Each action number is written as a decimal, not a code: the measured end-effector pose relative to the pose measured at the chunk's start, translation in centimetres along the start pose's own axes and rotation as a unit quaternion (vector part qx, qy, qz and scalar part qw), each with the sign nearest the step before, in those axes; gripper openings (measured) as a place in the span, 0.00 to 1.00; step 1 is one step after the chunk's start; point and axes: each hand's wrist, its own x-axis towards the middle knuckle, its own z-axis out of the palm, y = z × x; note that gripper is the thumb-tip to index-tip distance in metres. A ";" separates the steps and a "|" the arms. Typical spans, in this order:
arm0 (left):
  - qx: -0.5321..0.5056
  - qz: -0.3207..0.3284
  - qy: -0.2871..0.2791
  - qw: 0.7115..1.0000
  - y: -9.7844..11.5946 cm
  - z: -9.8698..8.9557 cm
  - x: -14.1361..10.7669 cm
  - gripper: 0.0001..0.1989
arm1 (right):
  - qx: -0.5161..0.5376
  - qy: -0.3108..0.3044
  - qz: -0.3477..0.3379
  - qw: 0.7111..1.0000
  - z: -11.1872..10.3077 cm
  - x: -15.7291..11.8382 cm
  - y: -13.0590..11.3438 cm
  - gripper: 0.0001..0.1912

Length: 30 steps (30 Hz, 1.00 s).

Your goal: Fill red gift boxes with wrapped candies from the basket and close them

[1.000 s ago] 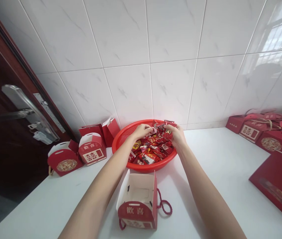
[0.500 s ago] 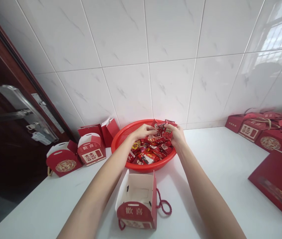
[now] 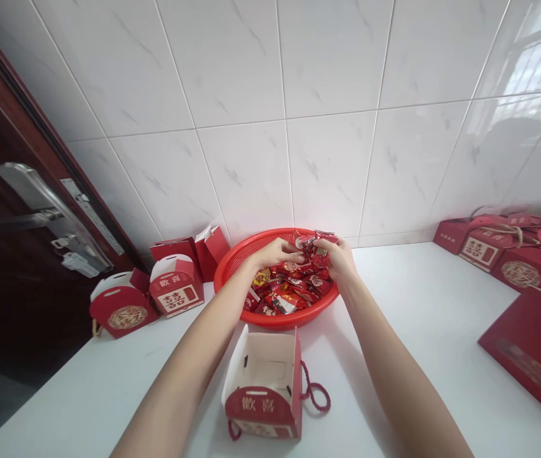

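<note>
A red plastic basket (image 3: 232, 261) full of red-wrapped candies (image 3: 287, 299) stands against the tiled wall. Over its back part, my left hand (image 3: 274, 252) reaches in with its fingers bent at some wrapped candies; whether it grips one is hard to tell. My right hand (image 3: 339, 257) is closed on red candy packets (image 3: 320, 240) at the basket's right rear. In front of the basket, between my forearms, an open red box (image 3: 263, 407) shows its bare cream inside. A dark red cord loop (image 3: 316, 395) hangs from its right side.
Two red boxes (image 3: 124, 312) (image 3: 177, 289) and red paper bags (image 3: 210, 251) stand at the left, near a dark door (image 3: 17, 254) with a metal handle. More red boxes (image 3: 518, 267) crowd the right, with a larger red box (image 3: 532, 350) nearer.
Both hands stay over the back of the basket. The fingers and the packets between them have shifted slightly; the view has barely moved.
</note>
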 end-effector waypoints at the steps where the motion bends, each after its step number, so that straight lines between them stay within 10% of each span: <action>1: 0.002 -0.005 -0.005 1.000 0.1 0.0 -0.1 0.20 | -0.002 0.001 0.000 1.000 0.0 0.0 0.0 0.11; 15: 0.027 -0.006 0.009 1.000 1.6 1.0 -2.1 0.19 | -0.005 -0.028 0.000 1.000 0.4 -0.5 -0.3 0.09; 30: 0.065 -0.046 0.209 0.975 0.4 2.3 -9.1 0.13 | -0.024 -0.135 0.005 0.991 1.3 -2.8 -2.9 0.10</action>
